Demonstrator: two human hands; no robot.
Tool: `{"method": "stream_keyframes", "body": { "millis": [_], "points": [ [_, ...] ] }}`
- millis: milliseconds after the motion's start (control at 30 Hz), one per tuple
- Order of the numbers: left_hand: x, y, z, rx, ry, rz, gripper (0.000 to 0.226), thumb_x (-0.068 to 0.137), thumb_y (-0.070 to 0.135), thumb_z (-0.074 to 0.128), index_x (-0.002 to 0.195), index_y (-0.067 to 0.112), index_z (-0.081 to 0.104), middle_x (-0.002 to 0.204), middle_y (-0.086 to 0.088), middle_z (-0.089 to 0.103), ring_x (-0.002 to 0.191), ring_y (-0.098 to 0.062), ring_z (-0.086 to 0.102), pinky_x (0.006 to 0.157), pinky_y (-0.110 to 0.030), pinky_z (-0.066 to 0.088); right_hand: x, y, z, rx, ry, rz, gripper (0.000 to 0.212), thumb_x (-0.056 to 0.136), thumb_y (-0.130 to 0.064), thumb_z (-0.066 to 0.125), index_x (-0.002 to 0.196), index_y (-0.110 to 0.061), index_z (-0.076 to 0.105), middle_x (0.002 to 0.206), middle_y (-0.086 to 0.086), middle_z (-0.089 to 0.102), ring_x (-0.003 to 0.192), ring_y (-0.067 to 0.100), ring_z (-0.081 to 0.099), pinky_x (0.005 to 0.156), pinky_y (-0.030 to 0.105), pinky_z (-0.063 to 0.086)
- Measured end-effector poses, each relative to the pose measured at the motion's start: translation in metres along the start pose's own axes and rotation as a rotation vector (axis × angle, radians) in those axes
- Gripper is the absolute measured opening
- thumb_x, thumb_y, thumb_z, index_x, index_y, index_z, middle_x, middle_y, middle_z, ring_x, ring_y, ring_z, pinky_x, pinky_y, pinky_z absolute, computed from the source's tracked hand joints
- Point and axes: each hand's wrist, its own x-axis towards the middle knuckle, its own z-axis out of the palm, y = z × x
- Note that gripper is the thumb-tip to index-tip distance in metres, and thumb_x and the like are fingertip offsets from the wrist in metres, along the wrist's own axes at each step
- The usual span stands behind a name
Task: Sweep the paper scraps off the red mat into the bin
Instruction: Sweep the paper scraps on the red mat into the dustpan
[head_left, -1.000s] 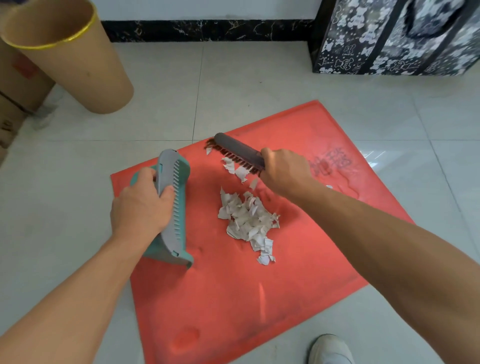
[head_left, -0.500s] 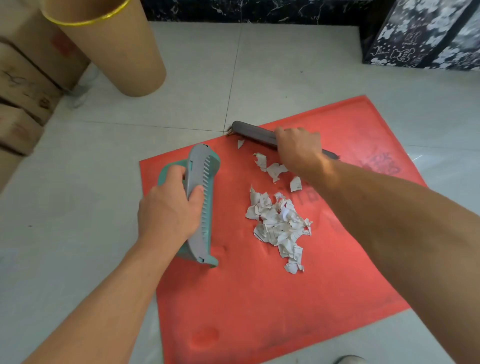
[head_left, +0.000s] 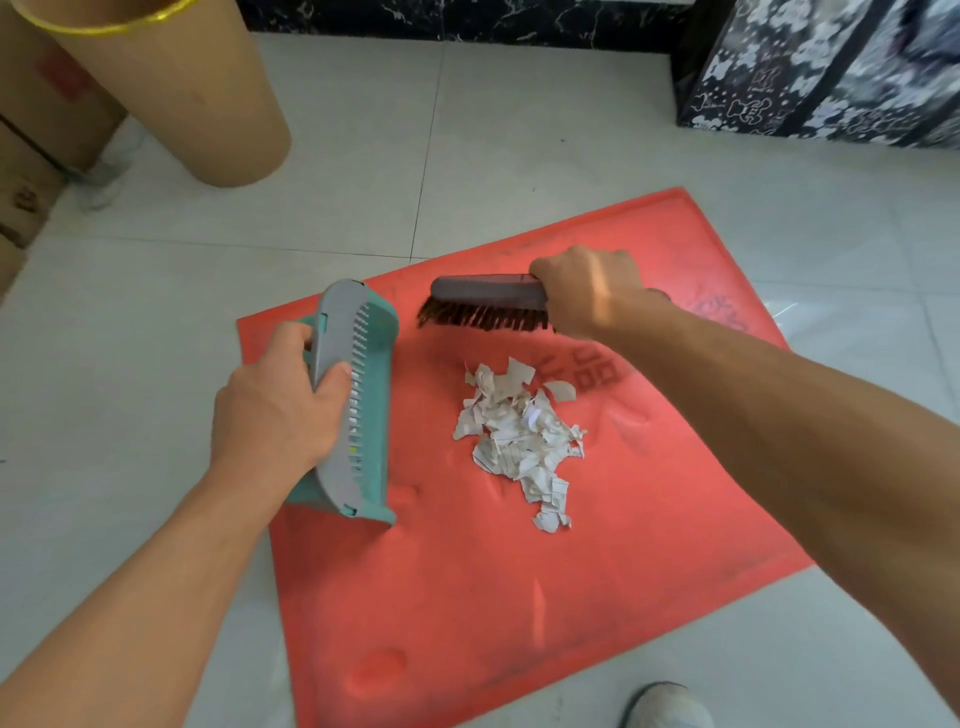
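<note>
While I look down at the pale tile floor (head_left: 519, 130), the far left edge shows stacked cardboard boxes (head_left: 21, 171), and just beside them stands the bin (head_left: 197, 104), a tan tube with a gold band near its top, well apart from the red mat (head_left: 467, 597) and beyond its far left corner. Nearer to me, my left hand (head_left: 275, 410) grips the dustpan (head_left: 363, 405). My thumb lies across its grey top strip, and my fingers curl round the back where I cannot see them. The dustpan is teal with a grey, comb-toothed edge, stands tilted along the mat's left side, and its lower corner seems to rest on the mat. To the right of it the paper scraps (head_left: 519, 436) lie in one loose white heap near the middle of the mat, apart from the dustpan and touching neither tool. Beyond the heap, toward the mat's far edge, I hold the brush (head_left: 483, 301) lengthwise, grey back up and dark bristles down. I cannot tell whether the bristles touch the mat. My right hand (head_left: 587, 296) is wrapped tight round its handle, whose tip shows just past my knuckles. My right forearm crosses the mat's right side. A black-and-white patterned bag (head_left: 831, 73) stands at the far right by the wall, and the toe of a pale shoe (head_left: 670, 706) shows at the bottom right.
</note>
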Motion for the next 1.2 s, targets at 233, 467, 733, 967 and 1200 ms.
{"method": "stream_keyframes", "body": {
  "millis": [233,467,733,967,1200],
  "points": [
    [-0.002,0.011,0.004,0.053,-0.011,0.029,0.028,0.091,0.038,0.054,0.114,0.022,0.048,0.09,-0.011,0.067,0.084,-0.039,0.06,0.074,-0.042,0.046,0.019,-0.02,0.021,0.136,0.148,0.222,0.028,0.09,-0.006,0.047,0.113,-0.017,0.059,0.101,0.005,0.064,0.096,0.032,0.063,0.068,0.035,0.036],
    [0.004,0.009,0.004,0.085,-0.02,0.034,0.032,0.091,0.039,0.052,0.117,0.022,0.047,0.091,-0.014,0.067,0.088,-0.041,0.059,0.076,-0.043,0.045,0.02,-0.056,0.023,0.023,-0.025,0.054,0.026,0.091,-0.015,0.056,0.116,-0.016,0.062,0.106,0.005,0.059,0.1,0.028,0.058,0.069,0.034,0.04],
    [0.0,0.006,0.003,0.05,-0.012,0.005,0.031,0.091,0.039,0.053,0.116,0.022,0.048,0.092,-0.011,0.067,0.087,-0.04,0.059,0.075,-0.041,0.043,0.027,-0.048,-0.021,-0.044,0.059,0.032,0.022,0.087,-0.015,0.056,0.109,-0.018,0.062,0.086,0.001,0.047,0.092,0.028,0.053,0.069,0.035,0.037],
    [-0.001,0.017,0.003,0.076,-0.017,0.022,0.028,0.092,0.037,0.054,0.114,0.021,0.049,0.093,-0.012,0.067,0.087,-0.04,0.06,0.073,-0.039,0.042,0.02,-0.054,-0.009,-0.044,-0.136,0.068,0.03,0.089,-0.012,0.056,0.119,-0.018,0.06,0.112,0.003,0.059,0.109,0.028,0.054,0.074,0.036,0.038],
    [0.0,0.012,0.003,0.07,-0.01,0.016,0.028,0.092,0.038,0.053,0.113,0.021,0.048,0.092,-0.012,0.066,0.086,-0.04,0.058,0.074,-0.041,0.042,0.021,-0.056,-0.047,-0.107,-0.059,0.037,0.014,0.085,-0.016,0.061,0.096,-0.02,0.054,0.08,0.0,0.047,0.084,0.026,0.051,0.069,0.035,0.04]
  ]
}}
